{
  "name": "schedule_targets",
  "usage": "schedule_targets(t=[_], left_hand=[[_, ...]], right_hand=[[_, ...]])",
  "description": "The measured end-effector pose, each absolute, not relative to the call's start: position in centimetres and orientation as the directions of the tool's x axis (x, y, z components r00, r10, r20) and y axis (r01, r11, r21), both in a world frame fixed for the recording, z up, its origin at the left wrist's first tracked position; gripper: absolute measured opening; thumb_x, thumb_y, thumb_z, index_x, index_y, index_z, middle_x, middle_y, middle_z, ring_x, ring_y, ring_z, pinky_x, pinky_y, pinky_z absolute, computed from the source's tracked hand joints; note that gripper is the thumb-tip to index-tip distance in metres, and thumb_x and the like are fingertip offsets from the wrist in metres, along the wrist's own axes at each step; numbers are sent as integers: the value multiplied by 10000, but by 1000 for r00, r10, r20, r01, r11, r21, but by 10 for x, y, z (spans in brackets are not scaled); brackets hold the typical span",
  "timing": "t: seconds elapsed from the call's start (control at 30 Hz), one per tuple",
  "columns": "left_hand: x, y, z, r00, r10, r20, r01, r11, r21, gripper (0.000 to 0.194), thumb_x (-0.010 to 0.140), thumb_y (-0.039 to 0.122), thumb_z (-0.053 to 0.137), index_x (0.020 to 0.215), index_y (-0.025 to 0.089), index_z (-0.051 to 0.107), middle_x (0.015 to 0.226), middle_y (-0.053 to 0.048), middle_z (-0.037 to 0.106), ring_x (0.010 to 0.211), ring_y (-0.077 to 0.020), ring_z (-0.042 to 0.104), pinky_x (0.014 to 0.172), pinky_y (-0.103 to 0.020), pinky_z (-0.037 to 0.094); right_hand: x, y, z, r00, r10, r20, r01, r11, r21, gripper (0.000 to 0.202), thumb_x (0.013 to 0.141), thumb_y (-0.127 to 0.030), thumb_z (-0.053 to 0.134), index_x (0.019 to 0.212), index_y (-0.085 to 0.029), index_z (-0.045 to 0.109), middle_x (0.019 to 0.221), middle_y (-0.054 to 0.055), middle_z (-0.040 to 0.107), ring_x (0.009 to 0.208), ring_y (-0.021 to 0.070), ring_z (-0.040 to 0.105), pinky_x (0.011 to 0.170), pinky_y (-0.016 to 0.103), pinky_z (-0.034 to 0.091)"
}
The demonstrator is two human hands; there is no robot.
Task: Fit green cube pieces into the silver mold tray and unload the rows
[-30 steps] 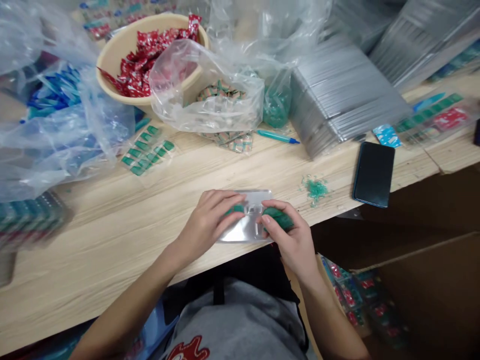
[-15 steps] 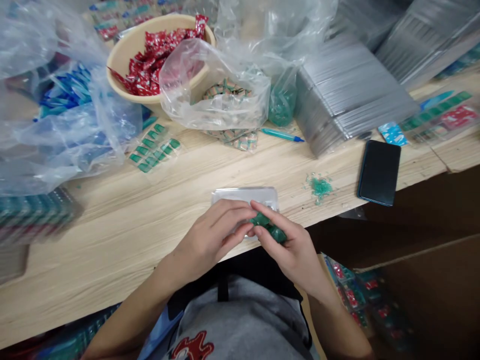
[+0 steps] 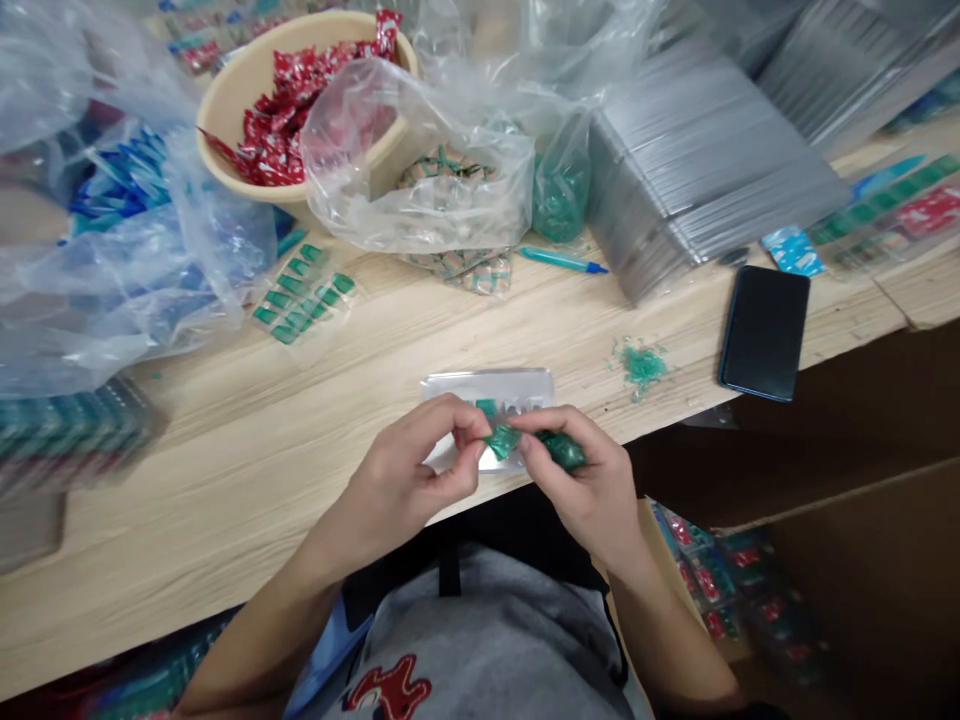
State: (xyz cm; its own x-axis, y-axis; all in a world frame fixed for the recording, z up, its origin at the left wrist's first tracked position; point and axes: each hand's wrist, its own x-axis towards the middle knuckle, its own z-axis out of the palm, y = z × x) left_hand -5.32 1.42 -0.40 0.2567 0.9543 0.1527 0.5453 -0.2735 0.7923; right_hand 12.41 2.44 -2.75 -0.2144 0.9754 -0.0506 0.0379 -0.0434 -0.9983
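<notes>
My left hand pinches the edge of a green, shiny see-through piece, which looks like a false nail, between thumb and forefinger. The fingertips of my right hand meet its other side. More such green pieces are bunched inside my right hand, partly hidden by its fingers. Below both hands a clear plastic tray lies on the table, and one green piece shows in its upper part. My hands cover much of the tray.
A cream bowl of red sachets stands at the back beside plastic bags. Stacked clear trays rise at the back right. A phone, green scraps, a blue pen-like stick and a sheet of green pieces lie around.
My hands have drawn slightly apart, with the green piece stretched between their fingertips. A green piece in the tray's upper part is now uncovered. The view has shifted slightly.
</notes>
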Motion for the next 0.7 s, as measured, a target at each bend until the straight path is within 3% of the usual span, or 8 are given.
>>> schedule_targets(t=[0.2, 0.33, 0.43, 0.57, 0.63, 0.7], left_hand=[[-50, 8, -9, 264, 946, 186, 566, -308, 765, 126, 877, 75, 492, 868, 197, 523, 756, 21, 550, 698, -100, 546, 621, -200, 456], [-56, 7, -19, 267, 929, 256, 642, -370, 671, 121, 892, 79, 497, 917, 195, 515, 883, -24, 602, 846, -147, 599, 743, -274, 500], [-62, 16, -30, 281, 880, 384, 796, -437, 418, 113, 896, 86, 535, 935, 191, 519, 933, -62, 643, 869, -191, 614, 759, -337, 501], [-57, 33, -38, 499, 734, 461, 826, -563, 2, 82, 878, 89, 589, 911, 153, 549, 870, -83, 685, 778, -219, 600, 701, -358, 477], [-51, 38, -39, 571, 694, 439, 787, -615, -50, 52, 888, 93, 582, 899, 138, 559, 864, -81, 690, 777, -215, 597, 711, -352, 482], [-46, 41, -38, 594, 692, 410, 764, -645, -19, 39, 902, 94, 562, 883, 128, 561, 862, -79, 686, 782, -209, 598, 712, -342, 490]], right_hand=[[119, 19, -33, -207, 975, 86, 182, 125, -975, 135, 854, -170, 579, 910, -243, 678, 840, -6, 724, 740, 127, 661, 696, 247, 516], [124, 17, -44, -220, 964, 152, 263, 208, -942, 124, 863, -184, 566, 874, -238, 677, 819, 9, 718, 735, 141, 658, 703, 266, 513], [135, 17, -53, -123, 990, 74, 318, 110, -942, 103, 874, -210, 578, 898, -237, 675, 849, 13, 723, 770, 142, 666, 718, 256, 511], [148, 17, -60, -16, 1000, 14, 357, 19, -934, 93, 886, -250, 581, 908, -226, 668, 842, 6, 717, 759, 129, 667, 696, 230, 510], [150, 17, -62, -30, 999, 11, 361, 21, -932, 99, 887, -252, 578, 908, -216, 668, 838, 5, 715, 755, 125, 668, 691, 220, 510], [150, 17, -63, -47, 999, 9, 364, 26, -931, 103, 886, -244, 574, 905, -206, 669, 830, 3, 713, 752, 122, 667, 691, 214, 509]])
